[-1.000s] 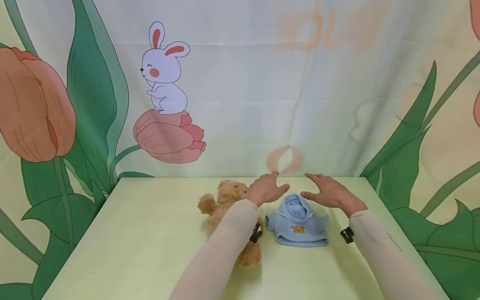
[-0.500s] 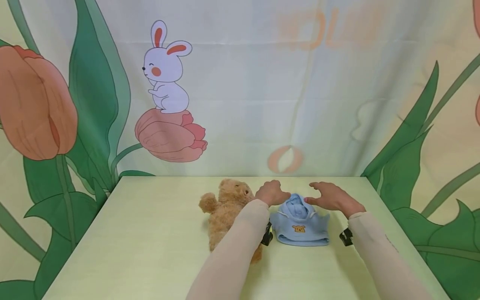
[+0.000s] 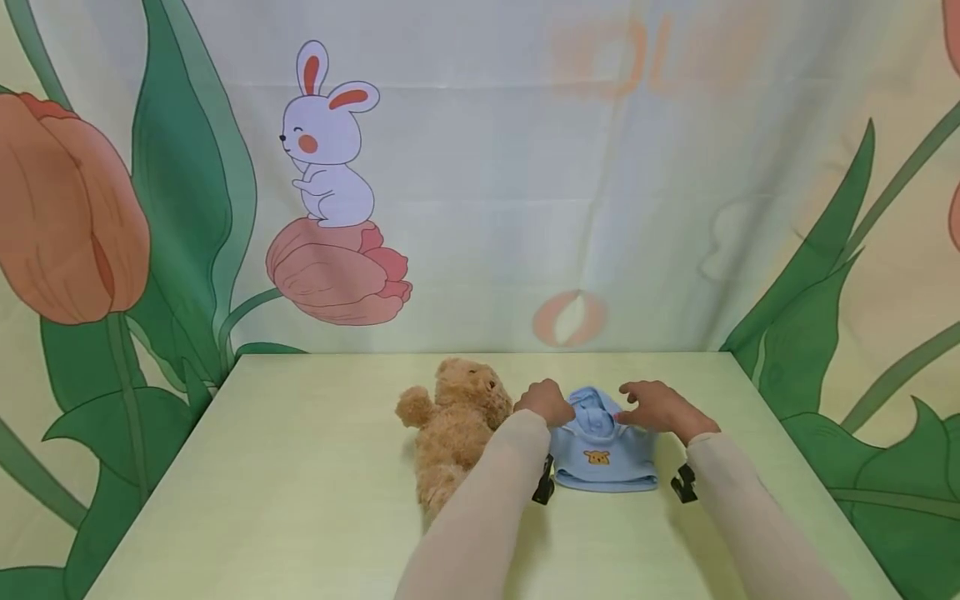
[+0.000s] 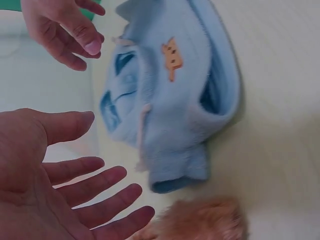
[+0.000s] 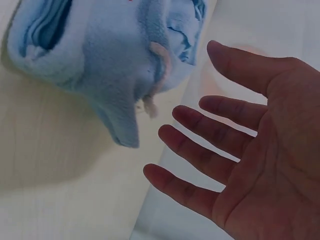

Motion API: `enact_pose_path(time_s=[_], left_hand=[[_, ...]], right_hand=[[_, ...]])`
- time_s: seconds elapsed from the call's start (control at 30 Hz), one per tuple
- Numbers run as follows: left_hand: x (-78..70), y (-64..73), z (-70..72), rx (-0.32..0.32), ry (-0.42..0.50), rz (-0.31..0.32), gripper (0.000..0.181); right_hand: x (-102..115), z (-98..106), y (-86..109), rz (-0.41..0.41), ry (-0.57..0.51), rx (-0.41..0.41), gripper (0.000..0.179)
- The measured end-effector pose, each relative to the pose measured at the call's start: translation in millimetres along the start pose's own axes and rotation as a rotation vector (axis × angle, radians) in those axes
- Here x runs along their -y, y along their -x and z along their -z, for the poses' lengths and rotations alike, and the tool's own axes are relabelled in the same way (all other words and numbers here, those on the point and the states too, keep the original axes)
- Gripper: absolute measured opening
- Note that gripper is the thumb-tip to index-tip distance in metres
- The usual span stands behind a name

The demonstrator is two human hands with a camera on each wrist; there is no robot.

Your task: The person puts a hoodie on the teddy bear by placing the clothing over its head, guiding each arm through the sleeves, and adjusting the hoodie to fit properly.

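A small light-blue hoodie (image 3: pixel 600 458) with a little animal-face patch lies flat on the table, its hood toward the back. My left hand (image 3: pixel 546 403) is just over its left shoulder; in the left wrist view that hand (image 4: pixel 65 175) has its fingers spread and holds nothing. On the other side, my right hand (image 3: pixel 660 408) hovers by the hood and right sleeve. The right wrist view shows this hand (image 5: pixel 240 145) with fingers extended, apart from the blue cloth (image 5: pixel 110 50). A brown teddy bear (image 3: pixel 453 425) lies left of the hoodie, partly hidden behind my left forearm.
The pale yellow-green table (image 3: pixel 285 467) reaches back to a printed curtain (image 3: pixel 480 167) with tulips and a white rabbit. Black wrist cameras (image 3: pixel 684 483) hang under both wrists, near the hoodie's sides.
Both hands have come down and nearer to the hoodie, the left one also shifting right off the bear's face. The hoodie and teddy bear stay in place.
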State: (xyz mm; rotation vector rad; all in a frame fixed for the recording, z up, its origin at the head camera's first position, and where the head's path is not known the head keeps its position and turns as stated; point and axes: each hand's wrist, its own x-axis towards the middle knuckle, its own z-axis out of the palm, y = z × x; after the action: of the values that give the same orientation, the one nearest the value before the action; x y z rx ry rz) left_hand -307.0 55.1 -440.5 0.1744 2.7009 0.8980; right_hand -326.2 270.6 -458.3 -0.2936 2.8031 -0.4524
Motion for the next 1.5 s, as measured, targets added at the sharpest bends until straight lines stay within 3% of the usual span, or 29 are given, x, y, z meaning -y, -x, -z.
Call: enact_pose_path(time_s=[0.2,0.37,0.8,1.0,1.27,1.5], left_hand=[[7.7,-0.3,-19.2,-0.017,-0.009,0.019,0.017],[12.9,-8.9,-31.9,-0.031,-0.009,0.033,0.019],[11.7,-14.4,-43.1,-0.028,0.003,0.075,0.014],[16.7,-23.9,-52.5,-0.087,0.030,0.050,0.012],[16.5,-27.5,-50.7,-0.125,0.040,0.026,0.008],[4.4,-23.1,-31.6,-0.142,-0.023,-0.004,0.010]], right_hand=[[-4.1,-13.8,-2.0,-0.023,-0.027,0.013,0.056],[-11.1,-25.8,-6.8,-0.036,-0.046,0.014,0.051],[-12.7,-34.3,-6.7,-0.090,-0.070,-0.015,0.049],[-16.4,-33.6,-9.1,-0.068,-0.090,-0.016,0.043],[-18.8,-32.9,-10.7,-0.040,-0.078,-0.048,0.030],[-16.7,-20.4,-11.0,-0.031,-0.080,-0.088,0.024]])
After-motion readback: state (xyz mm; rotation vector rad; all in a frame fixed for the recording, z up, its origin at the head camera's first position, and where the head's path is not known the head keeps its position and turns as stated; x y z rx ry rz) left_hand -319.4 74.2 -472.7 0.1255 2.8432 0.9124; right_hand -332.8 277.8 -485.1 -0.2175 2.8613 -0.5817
